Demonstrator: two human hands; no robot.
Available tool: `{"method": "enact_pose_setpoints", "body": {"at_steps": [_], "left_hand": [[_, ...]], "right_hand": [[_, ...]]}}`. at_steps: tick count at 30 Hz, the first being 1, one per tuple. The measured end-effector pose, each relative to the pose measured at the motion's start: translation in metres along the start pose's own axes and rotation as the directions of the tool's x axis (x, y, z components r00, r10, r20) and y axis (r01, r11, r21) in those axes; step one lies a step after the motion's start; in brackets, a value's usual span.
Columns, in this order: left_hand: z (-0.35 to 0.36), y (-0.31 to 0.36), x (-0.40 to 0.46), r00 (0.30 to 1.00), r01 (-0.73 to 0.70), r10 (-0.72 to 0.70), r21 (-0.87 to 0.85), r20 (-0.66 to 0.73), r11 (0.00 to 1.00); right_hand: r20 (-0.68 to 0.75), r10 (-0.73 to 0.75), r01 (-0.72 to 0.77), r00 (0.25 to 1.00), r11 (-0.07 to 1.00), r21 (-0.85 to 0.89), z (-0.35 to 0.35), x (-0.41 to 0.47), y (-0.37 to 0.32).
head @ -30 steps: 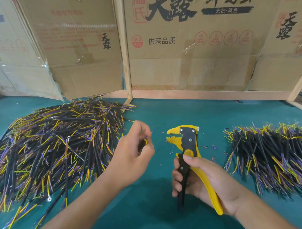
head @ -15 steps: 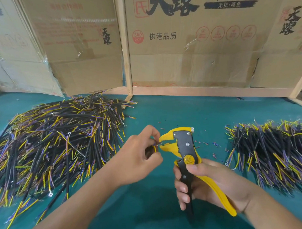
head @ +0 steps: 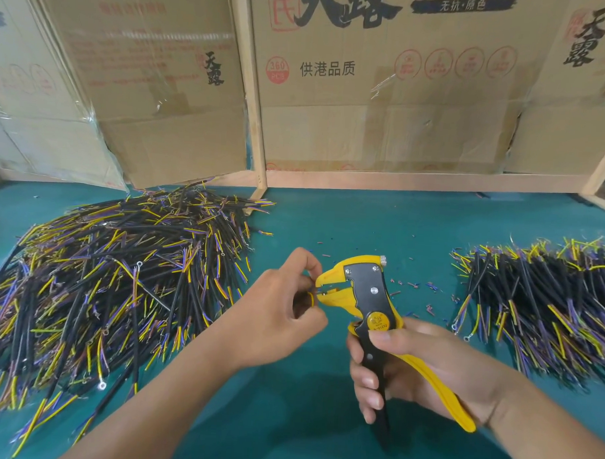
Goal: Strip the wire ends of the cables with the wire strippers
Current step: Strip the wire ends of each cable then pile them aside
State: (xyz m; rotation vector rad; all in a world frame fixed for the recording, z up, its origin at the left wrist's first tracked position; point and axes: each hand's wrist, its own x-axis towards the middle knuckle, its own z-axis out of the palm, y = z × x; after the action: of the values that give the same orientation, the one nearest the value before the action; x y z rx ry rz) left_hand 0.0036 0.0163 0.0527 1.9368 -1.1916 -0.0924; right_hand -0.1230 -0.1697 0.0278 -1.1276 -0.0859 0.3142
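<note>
Your right hand [head: 423, 367] gripping the yellow wire strippers [head: 370, 300], your left hand [head: 277, 317] pinching a cable [head: 311, 299] (mostly hidden) at their nose, cable piles outside both hands on the worktop [head: 345, 227]

Two bare forearms, sleeveless, no gloves

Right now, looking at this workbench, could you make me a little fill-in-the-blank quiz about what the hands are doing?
1. The wire strippers are gripped by the person's ____ hand.
2. The left hand pinches a thin wire coloured ____ at the tool's jaws.
3. The strippers' handles are black and ____.
4. The bigger pile of cables lies on the person's ____ side.

Missing words: right; yellow; yellow; left
</note>
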Motion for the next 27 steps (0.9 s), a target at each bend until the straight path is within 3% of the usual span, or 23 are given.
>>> {"method": "enact_pose_setpoints", "body": {"at_steps": [2, 12, 19, 27], "left_hand": [[-0.0003, -0.0008, 0.0002, 1.000, -0.001, 0.001, -0.008, -0.003, 1.000], [0.0009, -0.0019, 0.0004, 1.000, 0.013, -0.013, -0.029, -0.011, 0.999], [0.0021, -0.0018, 0.0014, 0.996, 0.034, -0.040, -0.082, -0.077, 0.996], [0.0012, -0.0042, 0.0011, 0.986, 0.004, 0.012, 0.099, -0.166, 0.995]], "right_hand": [[0.087, 0.146, -0.142, 0.985, 0.988, -0.057, 0.0052, 0.0016, -0.0125], [0.013, 0.135, -0.134, 0.991, 0.991, -0.015, 0.0049, 0.0050, -0.0062], [-0.116, 0.110, -0.112, 0.987, 0.994, -0.014, 0.0093, 0.0068, -0.0061], [-0.180, 0.084, -0.087, 0.980, 0.996, -0.009, 0.0078, 0.0064, -0.0089]]}}
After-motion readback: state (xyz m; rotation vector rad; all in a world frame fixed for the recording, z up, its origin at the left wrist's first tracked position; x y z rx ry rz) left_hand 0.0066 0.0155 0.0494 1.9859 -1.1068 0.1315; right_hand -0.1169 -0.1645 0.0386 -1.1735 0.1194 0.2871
